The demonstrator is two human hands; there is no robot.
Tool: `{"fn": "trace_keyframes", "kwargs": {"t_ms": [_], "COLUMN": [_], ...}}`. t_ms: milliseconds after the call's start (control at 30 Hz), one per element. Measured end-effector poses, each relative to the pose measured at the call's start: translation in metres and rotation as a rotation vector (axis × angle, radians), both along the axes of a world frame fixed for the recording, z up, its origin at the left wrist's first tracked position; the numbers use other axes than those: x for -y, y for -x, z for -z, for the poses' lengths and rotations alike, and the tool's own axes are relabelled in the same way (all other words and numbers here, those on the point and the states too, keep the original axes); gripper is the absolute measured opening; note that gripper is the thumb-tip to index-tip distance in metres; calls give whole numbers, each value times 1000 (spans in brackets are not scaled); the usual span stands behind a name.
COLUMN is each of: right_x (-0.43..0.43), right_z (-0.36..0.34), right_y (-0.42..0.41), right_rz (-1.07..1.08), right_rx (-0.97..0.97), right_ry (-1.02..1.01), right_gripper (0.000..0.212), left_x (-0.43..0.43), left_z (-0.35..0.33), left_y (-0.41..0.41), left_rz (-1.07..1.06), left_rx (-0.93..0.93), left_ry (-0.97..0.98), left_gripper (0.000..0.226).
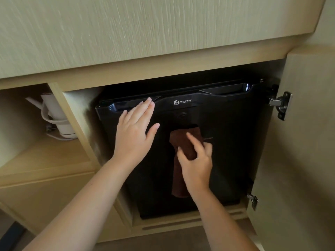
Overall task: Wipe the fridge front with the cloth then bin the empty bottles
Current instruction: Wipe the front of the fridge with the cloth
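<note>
Pale wood cabinetry (76,113) is seen on all sides, with a black fridge (226,142) set into its open compartment. The right hand (197,163) is closed round a brown cloth (181,144). Its fingers are curled over the bunched upper part, which is pressed to the middle of the fridge front. The rest of the cloth is seen hanging down the front beside the wrist. The left hand (134,131) is laid flat against the fridge front near its top left corner, with the fingers straight and close together and the thumb spread. The glossy top edge is reached by its fingertips (149,103). A white WELLWAY logo (183,102) is printed just right of them, below that edge. The cabinet door (299,160) is swung open at the right, carried on an upper hinge (281,104) and a lower hinge (252,200). A white corded appliance (54,113) is stowed in the compartment to the left.
</note>
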State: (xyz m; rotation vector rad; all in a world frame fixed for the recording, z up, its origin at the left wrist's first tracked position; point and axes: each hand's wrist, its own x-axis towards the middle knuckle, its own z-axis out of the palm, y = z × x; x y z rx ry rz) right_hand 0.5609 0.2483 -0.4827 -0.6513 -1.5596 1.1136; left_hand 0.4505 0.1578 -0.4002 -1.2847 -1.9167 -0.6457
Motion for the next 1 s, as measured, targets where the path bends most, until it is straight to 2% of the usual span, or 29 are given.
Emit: {"fn": "trace_keyframes", "kwargs": {"t_ms": [67,233,400,533,633,733,900,1000], "right_x": [-2,-27,-29,-26,-29,-35,-26,-17], "right_z": [4,-34,-51,-36,-15,-8,-27,-32], "right_y": [-4,-11,-5,-7,-16,-20,-9,-2], "right_rz": [-4,108,203,220,181,147,155,122], "right_rx": [39,-86,-7,101,146,100,-61,-84], "right_ry": [-29,46,-94,-295,-326,-258,-13,11], "right_gripper": [44,43,47,48,47,47,45,46], "left_x": [-11,-27,-27,-26,-26,-25,-28,-31], "left_z": [-2,-2,1,1,1,0,4,7], "left_y": [-7,-12,-4,0,0,-1,-2,-5], "left_rz": [12,56,94,111,118,114,96,77], "left_rx": [8,68,55,46,48,45,31,51], "left_ry": [-16,-85,-125,-130,-127,-123,-118,-124], "left_gripper": [51,50,46,45,45,47,52,56]}}
